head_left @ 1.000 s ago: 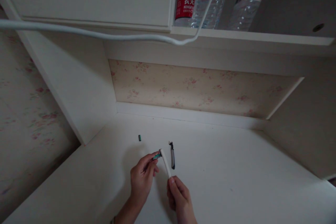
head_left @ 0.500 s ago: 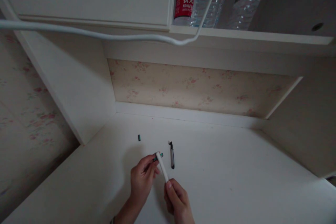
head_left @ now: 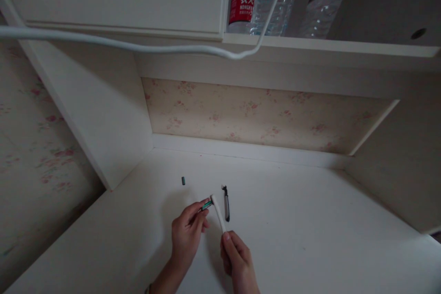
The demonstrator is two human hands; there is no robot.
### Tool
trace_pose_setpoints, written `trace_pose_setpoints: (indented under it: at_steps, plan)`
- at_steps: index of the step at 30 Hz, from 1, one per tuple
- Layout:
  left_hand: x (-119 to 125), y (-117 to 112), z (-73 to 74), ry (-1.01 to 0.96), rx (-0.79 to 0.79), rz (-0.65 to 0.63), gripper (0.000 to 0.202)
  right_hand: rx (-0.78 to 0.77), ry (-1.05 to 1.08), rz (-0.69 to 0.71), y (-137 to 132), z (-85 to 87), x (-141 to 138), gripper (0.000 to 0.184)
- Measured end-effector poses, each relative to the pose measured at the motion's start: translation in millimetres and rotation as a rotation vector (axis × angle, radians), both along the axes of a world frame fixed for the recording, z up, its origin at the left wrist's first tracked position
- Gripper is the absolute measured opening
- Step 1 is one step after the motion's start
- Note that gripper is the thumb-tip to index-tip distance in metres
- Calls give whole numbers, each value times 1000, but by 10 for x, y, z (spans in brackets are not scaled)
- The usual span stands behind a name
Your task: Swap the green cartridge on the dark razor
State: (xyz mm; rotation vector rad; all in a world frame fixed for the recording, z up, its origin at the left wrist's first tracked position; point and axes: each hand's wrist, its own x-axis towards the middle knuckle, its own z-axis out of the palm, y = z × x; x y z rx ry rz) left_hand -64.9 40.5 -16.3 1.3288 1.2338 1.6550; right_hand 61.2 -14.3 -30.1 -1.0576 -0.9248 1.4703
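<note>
Between the thumb and fingers of my left hand [head_left: 189, 227] is a small green-and-black bar [head_left: 206, 205], which looks like a razor cartridge. My right hand [head_left: 236, 255] is closed round the lower end of a slim white toothbrush-shaped tool [head_left: 218, 213]. The tool's head is right at the outer end of the bar; whether they touch I cannot tell. Another small green-and-black piece [head_left: 183, 181] lies on the white desktop beyond my left hand. A slim black-and-clear tool with a whitish tip [head_left: 226, 204] lies just beyond and right of the white one.
A white desktop [head_left: 296, 220] is under my hands, with side panels left and right. Overhead is a shelf [head_left: 330, 46] with several plastic bottles [head_left: 272, 4]. A thick white cable [head_left: 179, 49] crosses in front of the cabinet. Flowered wallpaper [head_left: 251, 112] lines the back.
My right hand has moved slightly right and away, taking the white tool's head from over the bar to its outer end. More of the green bar shows. My left hand has barely moved.
</note>
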Motion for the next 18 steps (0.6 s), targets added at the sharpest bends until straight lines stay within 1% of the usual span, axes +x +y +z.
trace_pose_setpoints:
  at_steps: [6,10,15,18]
  plan:
    - [-2,-11,6,2,9,9,30,-1,-3,63,-11,7,-8,60]
    - [-3,-9,4,21,40,1,28,-18,-2,-13,26,-7,13,62]
    - [5,-12,17,39,15,-3,31,-14,18,-45,54,-27,52,61]
    - [6,-11,32,31,2,-9,32,-28,42,-154,87,24,116,59]
